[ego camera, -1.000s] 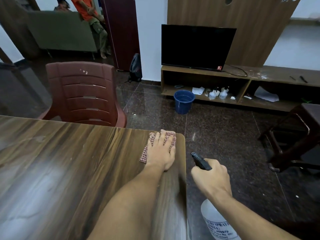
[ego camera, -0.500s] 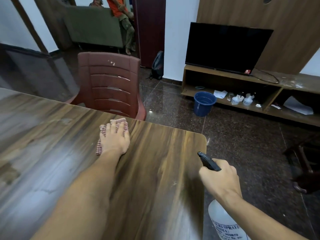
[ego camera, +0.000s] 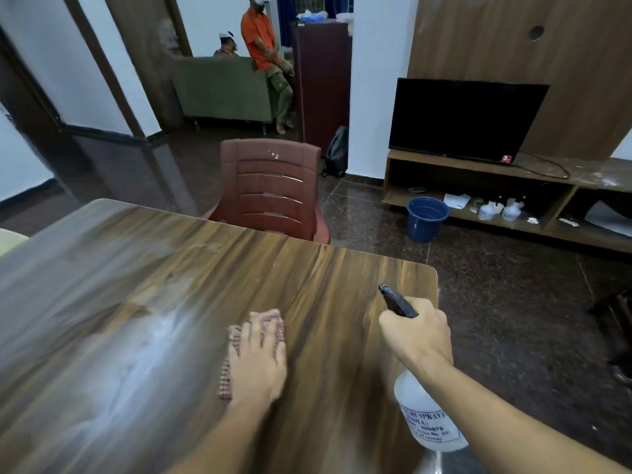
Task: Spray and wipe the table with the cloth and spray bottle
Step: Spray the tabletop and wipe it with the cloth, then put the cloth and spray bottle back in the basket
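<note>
My left hand (ego camera: 257, 360) lies flat on a red-and-white checked cloth (ego camera: 225, 379), pressing it onto the brown wood-grain table (ego camera: 136, 302) near the middle of its front part. Most of the cloth is hidden under the palm and fingers. My right hand (ego camera: 415, 331) grips the black head of a clear spray bottle (ego camera: 427, 422) with a printed label. The bottle hangs over the table's right edge, and its nozzle points forward and left. A pale smeared patch shows on the table left of the cloth.
A maroon plastic chair (ego camera: 273, 191) stands at the table's far edge. A blue bucket (ego camera: 425, 218) sits on the dark floor before a low TV shelf (ego camera: 478, 186) with a television (ego camera: 465, 119). Two people (ego camera: 265, 59) are by a green sofa in the back room.
My left hand has slid the cloth from the far right corner leftward along the far edge, then back toward me to the table's middle. My right hand still holds the bottle at the right edge.
</note>
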